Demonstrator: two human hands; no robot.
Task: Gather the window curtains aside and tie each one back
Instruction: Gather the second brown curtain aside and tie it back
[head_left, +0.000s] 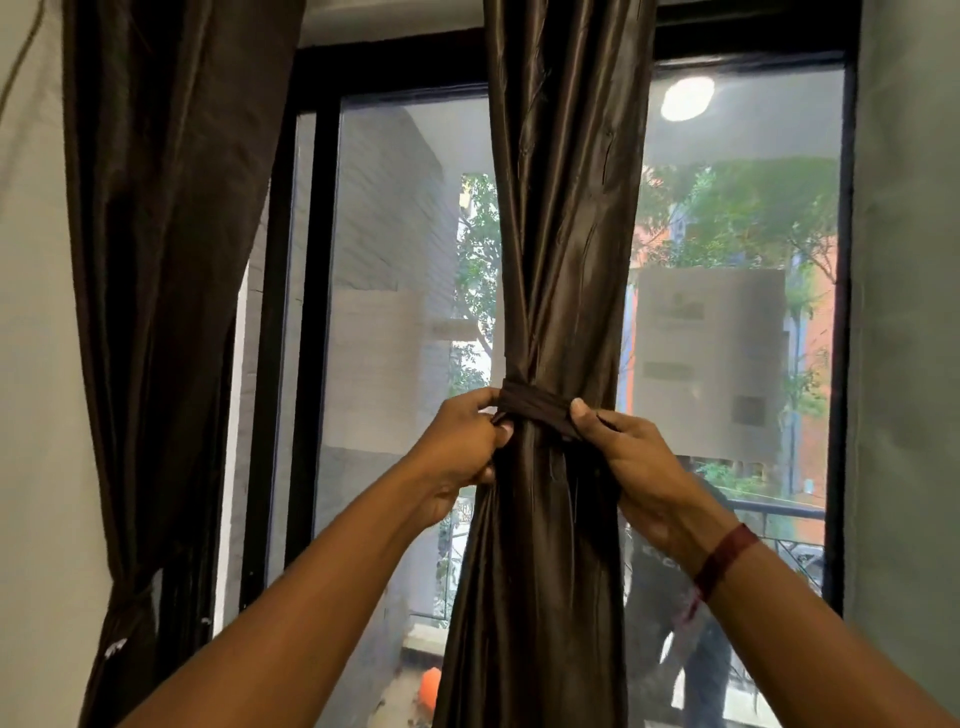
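Right now my left hand (462, 447) and right hand (636, 462) are both on the dark tie-back band (537, 406). It wraps round the middle brown curtain (563, 234), which is bunched tight in front of the window glass (395, 291). My left fingers (498, 428) are curled, pinching the band's left end. My right thumb clamps the band's right end; the other fingers are tucked behind the fabric, hidden. Far left, a second curtain (171, 260) hangs gathered low against the wall (36, 364). A red thread (724, 561) circles my right wrist.
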